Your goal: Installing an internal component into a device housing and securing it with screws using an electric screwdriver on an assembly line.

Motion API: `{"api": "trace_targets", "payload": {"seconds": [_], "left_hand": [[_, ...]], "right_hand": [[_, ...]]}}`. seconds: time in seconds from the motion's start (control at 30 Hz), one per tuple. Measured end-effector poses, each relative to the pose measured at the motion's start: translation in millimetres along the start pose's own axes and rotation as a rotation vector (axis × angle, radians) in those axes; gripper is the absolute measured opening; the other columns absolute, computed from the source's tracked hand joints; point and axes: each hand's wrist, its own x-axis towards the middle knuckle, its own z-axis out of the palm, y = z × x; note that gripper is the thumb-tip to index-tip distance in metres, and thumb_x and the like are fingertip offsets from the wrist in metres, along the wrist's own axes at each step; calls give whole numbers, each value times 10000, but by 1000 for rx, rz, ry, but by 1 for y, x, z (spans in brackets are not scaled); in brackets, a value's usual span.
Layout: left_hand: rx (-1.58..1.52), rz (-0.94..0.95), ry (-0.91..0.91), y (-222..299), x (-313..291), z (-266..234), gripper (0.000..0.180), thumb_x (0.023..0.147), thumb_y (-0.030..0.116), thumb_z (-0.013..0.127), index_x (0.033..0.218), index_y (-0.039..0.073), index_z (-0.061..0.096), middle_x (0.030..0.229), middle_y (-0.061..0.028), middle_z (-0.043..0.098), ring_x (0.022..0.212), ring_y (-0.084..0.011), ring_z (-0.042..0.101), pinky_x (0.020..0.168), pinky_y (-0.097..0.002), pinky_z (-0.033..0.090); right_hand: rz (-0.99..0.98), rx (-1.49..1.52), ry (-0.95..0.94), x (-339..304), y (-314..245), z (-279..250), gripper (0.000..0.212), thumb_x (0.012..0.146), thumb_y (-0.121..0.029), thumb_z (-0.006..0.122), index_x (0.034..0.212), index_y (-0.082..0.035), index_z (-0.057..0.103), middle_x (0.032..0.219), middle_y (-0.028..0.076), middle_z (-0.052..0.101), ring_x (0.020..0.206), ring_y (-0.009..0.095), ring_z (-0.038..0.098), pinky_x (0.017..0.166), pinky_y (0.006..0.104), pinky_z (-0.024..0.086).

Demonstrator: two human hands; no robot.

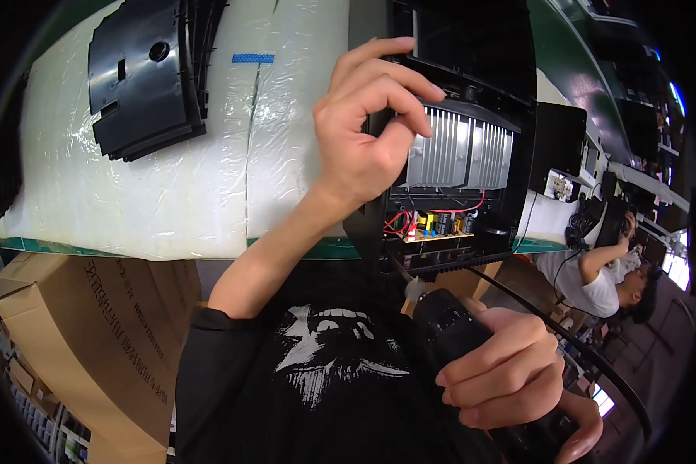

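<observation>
My left hand [367, 124] hovers over a black equipment housing [472, 46] at the upper middle. Its fingers are bent but apart, and nothing shows between them. Beside the fingertips is a silver ribbed heat sink [491, 155]. A circuit board [441, 226] with yellow, black and blue components and red wires lies on the near side of the heat sink. Down at the lower right, my right hand [510, 371] is wrapped round a black electric screwdriver [448, 325]. The tool's tip points up and left toward the near edge of the housing, apart from it.
A curved black plastic panel [143, 85] rests on the plastic-wrapped white padding [286, 155] at left. Below the bench stands a large cardboard box [93, 325]. A black cable [588, 352] runs past my right hand. Another person [603, 278] in a white shirt works at right.
</observation>
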Motion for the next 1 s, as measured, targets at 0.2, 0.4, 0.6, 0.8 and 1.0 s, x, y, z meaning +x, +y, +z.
{"api": "trace_targets", "payload": {"seconds": [0.2, 0.4, 0.6, 0.8, 1.0], "left_hand": [[-16, -39, 59, 5, 0, -1, 197, 569, -131, 505, 567, 65, 512, 814, -54, 644, 1064, -291, 520, 868, -350, 397], [-48, -75, 94, 6, -2, 0, 199, 564, -138, 502, 573, 60, 506, 819, -58, 641, 1065, -284, 520, 854, -344, 402], [-44, -99, 110, 5, -2, 0, 165, 584, -116, 504, 621, 44, 522, 986, -102, 603, 1080, -279, 505, 910, -357, 381], [22, -204, 34, 15, 6, 1, 199, 600, -44, 487, 750, 45, 583, 1266, -153, 437, 1225, -311, 374, 1014, -395, 282], [120, -234, -41, 12, 1, -7, 307, 589, -31, 485, 858, 44, 612, 1330, -198, 355, 1254, -350, 335, 1020, -408, 278]], "right_hand": [[-14, 45, -99, 6, 13, -1, 214, 785, -77, 501, 626, 61, 541, 540, 139, 550, 424, 221, 544, 432, 283, 515], [-13, 73, -120, 11, 21, 3, 76, 714, 24, 576, 652, 56, 546, 543, 138, 551, 440, 230, 554, 447, 294, 520], [21, 118, -66, 12, 16, 8, 151, 787, -103, 523, 914, -28, 488, 681, 208, 562, 490, 303, 556, 478, 374, 526], [209, 124, -188, 22, -9, -11, 343, 856, -326, 423, 1116, -104, 399, 840, 259, 564, 592, 383, 569, 606, 469, 520], [-91, -75, 101, 23, -55, -27, 607, 756, -298, 684, 1134, -35, 289, 633, 21, 493, 439, 112, 513, 384, 198, 470]]}}
